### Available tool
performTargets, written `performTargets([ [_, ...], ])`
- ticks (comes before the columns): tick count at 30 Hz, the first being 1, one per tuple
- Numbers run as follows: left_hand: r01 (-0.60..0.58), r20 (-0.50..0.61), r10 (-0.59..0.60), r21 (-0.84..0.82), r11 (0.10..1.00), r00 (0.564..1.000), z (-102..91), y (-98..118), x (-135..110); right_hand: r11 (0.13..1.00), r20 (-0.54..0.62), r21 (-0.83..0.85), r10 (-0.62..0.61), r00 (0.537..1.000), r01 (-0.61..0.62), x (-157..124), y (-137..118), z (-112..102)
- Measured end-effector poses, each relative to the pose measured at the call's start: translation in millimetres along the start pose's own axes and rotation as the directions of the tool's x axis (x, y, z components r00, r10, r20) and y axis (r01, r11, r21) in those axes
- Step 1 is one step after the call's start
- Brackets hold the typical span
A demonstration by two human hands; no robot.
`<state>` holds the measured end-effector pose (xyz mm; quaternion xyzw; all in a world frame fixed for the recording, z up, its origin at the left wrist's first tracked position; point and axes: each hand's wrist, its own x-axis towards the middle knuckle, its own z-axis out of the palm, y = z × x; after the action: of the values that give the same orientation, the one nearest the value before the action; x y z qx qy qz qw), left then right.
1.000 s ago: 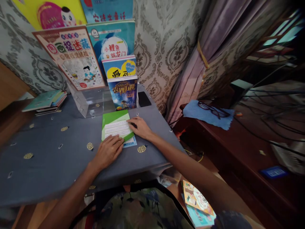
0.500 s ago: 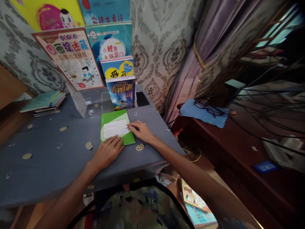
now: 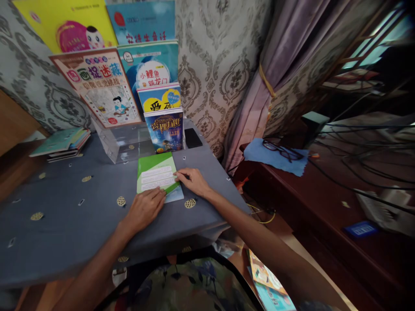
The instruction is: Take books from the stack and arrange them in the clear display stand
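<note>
A thin green book [image 3: 155,162] with a white text box lies on the grey patterned tablecloth. Its lower right corner is raised, and a pale blue page [image 3: 175,195] shows under it. My left hand [image 3: 147,209] rests flat on the lower left of the book, fingers stretched out. At the right edge, my right hand [image 3: 193,179] pinches the green cover between thumb and fingers. Just behind the book, a dark blue book [image 3: 165,129] stands at the front of a clear rack [image 3: 121,149].
More picture books [image 3: 97,90] stand in the rack. A stack of books [image 3: 61,144] lies at the left, and a black phone [image 3: 193,138] at the back right. Glasses [image 3: 282,150] rest on a blue cloth [image 3: 259,151] on a side table with cables. Books [image 3: 269,280] lie below, at right.
The green cover's lower right corner has come up, baring the pale blue page. My right hand has closed on its edge; my left hand has slid slightly left. The camera view has shifted slightly.
</note>
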<state>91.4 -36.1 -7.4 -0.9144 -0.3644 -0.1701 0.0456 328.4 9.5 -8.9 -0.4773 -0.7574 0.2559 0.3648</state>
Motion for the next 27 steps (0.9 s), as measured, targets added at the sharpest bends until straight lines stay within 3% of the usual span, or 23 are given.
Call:
performTargets([
  [10, 0.020, 0.023, -0.019, -0.016, 1.000, 1.000, -3.4, 0.8, 1.1, 1.000, -0.003, 0.021, 0.000, 1.000, 0.000, -0.5, -0.8, -0.1],
  [14, 0.024, 0.010, -0.024, 0.020, 1.000, 1.000, 1.0, 3.4, -1.9, 0.997, 0.011, -0.075, -0.026, 1.000, 0.027, -2.8, -0.8, 1.2],
  [19, 0.020, 0.022, -0.021, 0.036, 0.999, 1.000, 0.8, 9.8, -3.1, 0.957, 0.078, -0.246, -0.136, 0.988, 0.152, -23.1, -6.0, 3.4],
  [22, 0.026, 0.076, -0.029, 0.043, 0.999, 0.997, -6.8, 11.3, 2.9, 0.910, 0.156, -0.323, -0.219, 0.963, 0.259, -41.6, -9.9, 4.6],
  [27, -0.010, 0.161, 0.003, 0.043, 0.999, 0.987, -8.1, 1.6, 31.5, 0.884, 0.192, -0.369, -0.229, 0.954, 0.287, -56.5, -11.7, 5.9],
])
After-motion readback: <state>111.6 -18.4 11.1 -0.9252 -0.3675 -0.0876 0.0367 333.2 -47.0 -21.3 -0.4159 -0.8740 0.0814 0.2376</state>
